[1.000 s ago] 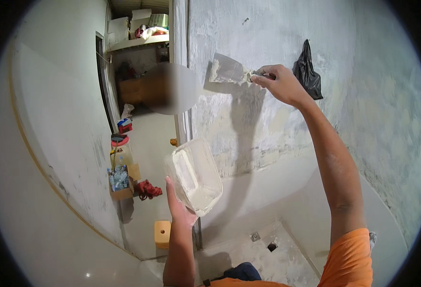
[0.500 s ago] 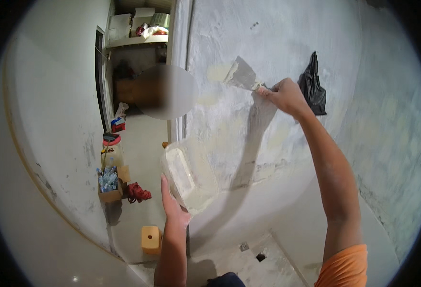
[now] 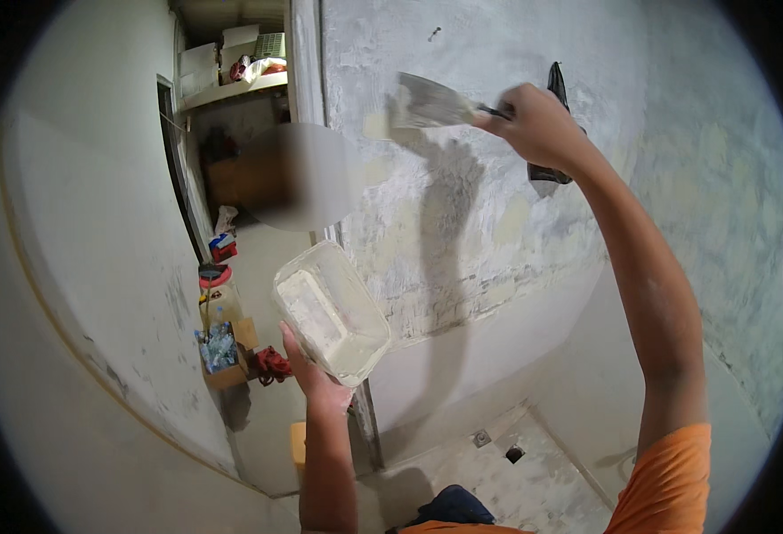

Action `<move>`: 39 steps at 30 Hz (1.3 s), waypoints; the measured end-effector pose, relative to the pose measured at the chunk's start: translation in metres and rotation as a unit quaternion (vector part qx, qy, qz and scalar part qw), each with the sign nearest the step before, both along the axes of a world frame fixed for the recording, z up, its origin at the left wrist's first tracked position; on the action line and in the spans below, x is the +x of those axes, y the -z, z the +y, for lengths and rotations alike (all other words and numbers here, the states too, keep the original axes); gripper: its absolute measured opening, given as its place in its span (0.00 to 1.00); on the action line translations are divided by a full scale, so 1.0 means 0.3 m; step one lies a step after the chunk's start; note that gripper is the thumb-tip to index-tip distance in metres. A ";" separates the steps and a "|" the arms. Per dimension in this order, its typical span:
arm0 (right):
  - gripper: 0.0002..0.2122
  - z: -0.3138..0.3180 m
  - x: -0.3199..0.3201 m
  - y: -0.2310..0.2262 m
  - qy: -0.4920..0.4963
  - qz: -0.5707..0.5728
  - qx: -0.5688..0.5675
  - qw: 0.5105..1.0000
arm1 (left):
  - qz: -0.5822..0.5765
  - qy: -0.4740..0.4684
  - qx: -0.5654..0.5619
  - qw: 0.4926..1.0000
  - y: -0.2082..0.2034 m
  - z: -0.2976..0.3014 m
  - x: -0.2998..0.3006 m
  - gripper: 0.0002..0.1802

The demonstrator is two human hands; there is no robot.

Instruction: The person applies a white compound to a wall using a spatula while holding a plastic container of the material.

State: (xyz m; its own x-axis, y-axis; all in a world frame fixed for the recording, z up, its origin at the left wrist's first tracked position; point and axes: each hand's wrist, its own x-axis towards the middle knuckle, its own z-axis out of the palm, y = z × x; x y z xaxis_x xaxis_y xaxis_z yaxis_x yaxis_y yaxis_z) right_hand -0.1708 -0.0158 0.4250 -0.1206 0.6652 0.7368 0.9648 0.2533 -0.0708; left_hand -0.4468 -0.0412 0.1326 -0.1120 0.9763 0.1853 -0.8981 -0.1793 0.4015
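Raised in front of the wall, my right hand [image 3: 538, 127] is closed round the dark handle of a putty knife [image 3: 433, 102]. Its wide blade points left, slightly blurred, beside a pale yellowish patch; whether it touches the wall I cannot tell. Lower down, my left hand [image 3: 322, 384] grips a rectangular plastic tub [image 3: 333, 311] by its lower left side. The tub is tilted so its inside shows, smeared with cream-coloured putty. The grey wall [image 3: 498, 240] carries streaks and several pale putty patches. My right arm and the knife cast a shadow on it.
Partly behind my right hand hangs a black plastic bag [image 3: 551, 175] on the wall. To the left, past the door frame, stand a cardboard box of bottles [image 3: 220, 349], a red cloth [image 3: 273, 366] and a yellow stool [image 3: 299, 443]. A square floor hole [image 3: 515, 454] lies below.
The putty knife has moved up and left relative to the wall, its blade turning flatter. The tub has tipped to show more of its inside. My view has shifted, and my right hand now covers part of the bag.
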 end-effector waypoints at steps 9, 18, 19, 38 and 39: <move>0.29 0.243 -0.004 0.213 -0.022 0.203 -0.152 0.967 | 0.067 -0.062 0.056 0.994 0.027 0.013 0.036 0.39; 0.26 0.071 0.295 0.450 0.084 0.211 -0.149 0.962 | 0.003 -0.038 0.003 0.999 0.089 -0.034 -0.043 0.43; 0.26 0.024 0.294 0.405 0.123 0.172 -0.096 0.973 | -0.006 -0.038 0.008 0.999 0.082 -0.039 -0.034 0.43; 0.29 0.174 0.010 0.210 0.046 0.011 -0.085 0.995 | 0.028 -0.066 -0.003 0.997 0.097 -0.103 -0.091 0.43; 0.29 0.162 0.063 0.207 0.059 0.002 -0.067 0.996 | 0.026 -0.079 -0.007 0.996 0.089 -0.116 -0.092 0.43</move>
